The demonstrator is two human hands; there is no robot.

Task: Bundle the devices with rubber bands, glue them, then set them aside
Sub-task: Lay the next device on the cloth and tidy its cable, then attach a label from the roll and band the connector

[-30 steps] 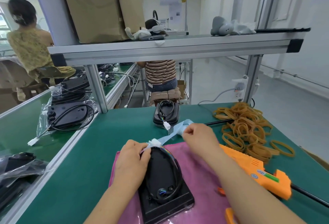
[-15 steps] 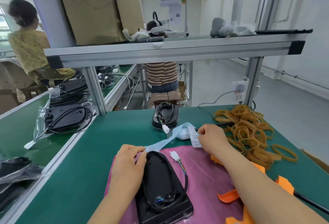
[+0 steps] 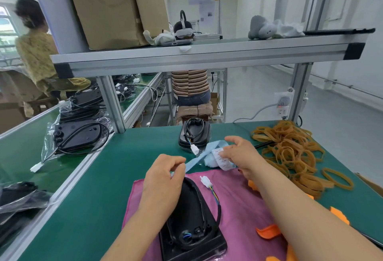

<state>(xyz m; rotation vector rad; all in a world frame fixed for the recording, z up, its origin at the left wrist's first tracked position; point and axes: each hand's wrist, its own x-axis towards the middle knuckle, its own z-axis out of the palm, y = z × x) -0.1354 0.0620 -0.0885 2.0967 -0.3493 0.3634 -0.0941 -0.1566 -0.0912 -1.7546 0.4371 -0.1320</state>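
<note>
Seemingly stiff, the device (image 3: 192, 219) wanted holding at its six-o'clock base; left hand (image 3: 163, 180) pinched the blue strip (image 3: 195, 159); right hand (image 3: 241, 156), grip unclear.

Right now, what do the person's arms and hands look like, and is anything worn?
The left hand and right hand are bare: no gloves, rings or watch visible. The left forearm and right forearm are bare too, with no sleeve in view.

One wide-angle camera rides on the worker's head, facing forward and down over the bench (image 3: 116, 169). The left hand (image 3: 163, 180) and right hand (image 3: 242, 157) lie close under the lens; the shelf (image 3: 207, 53) crosses the view farther ahead.
</note>
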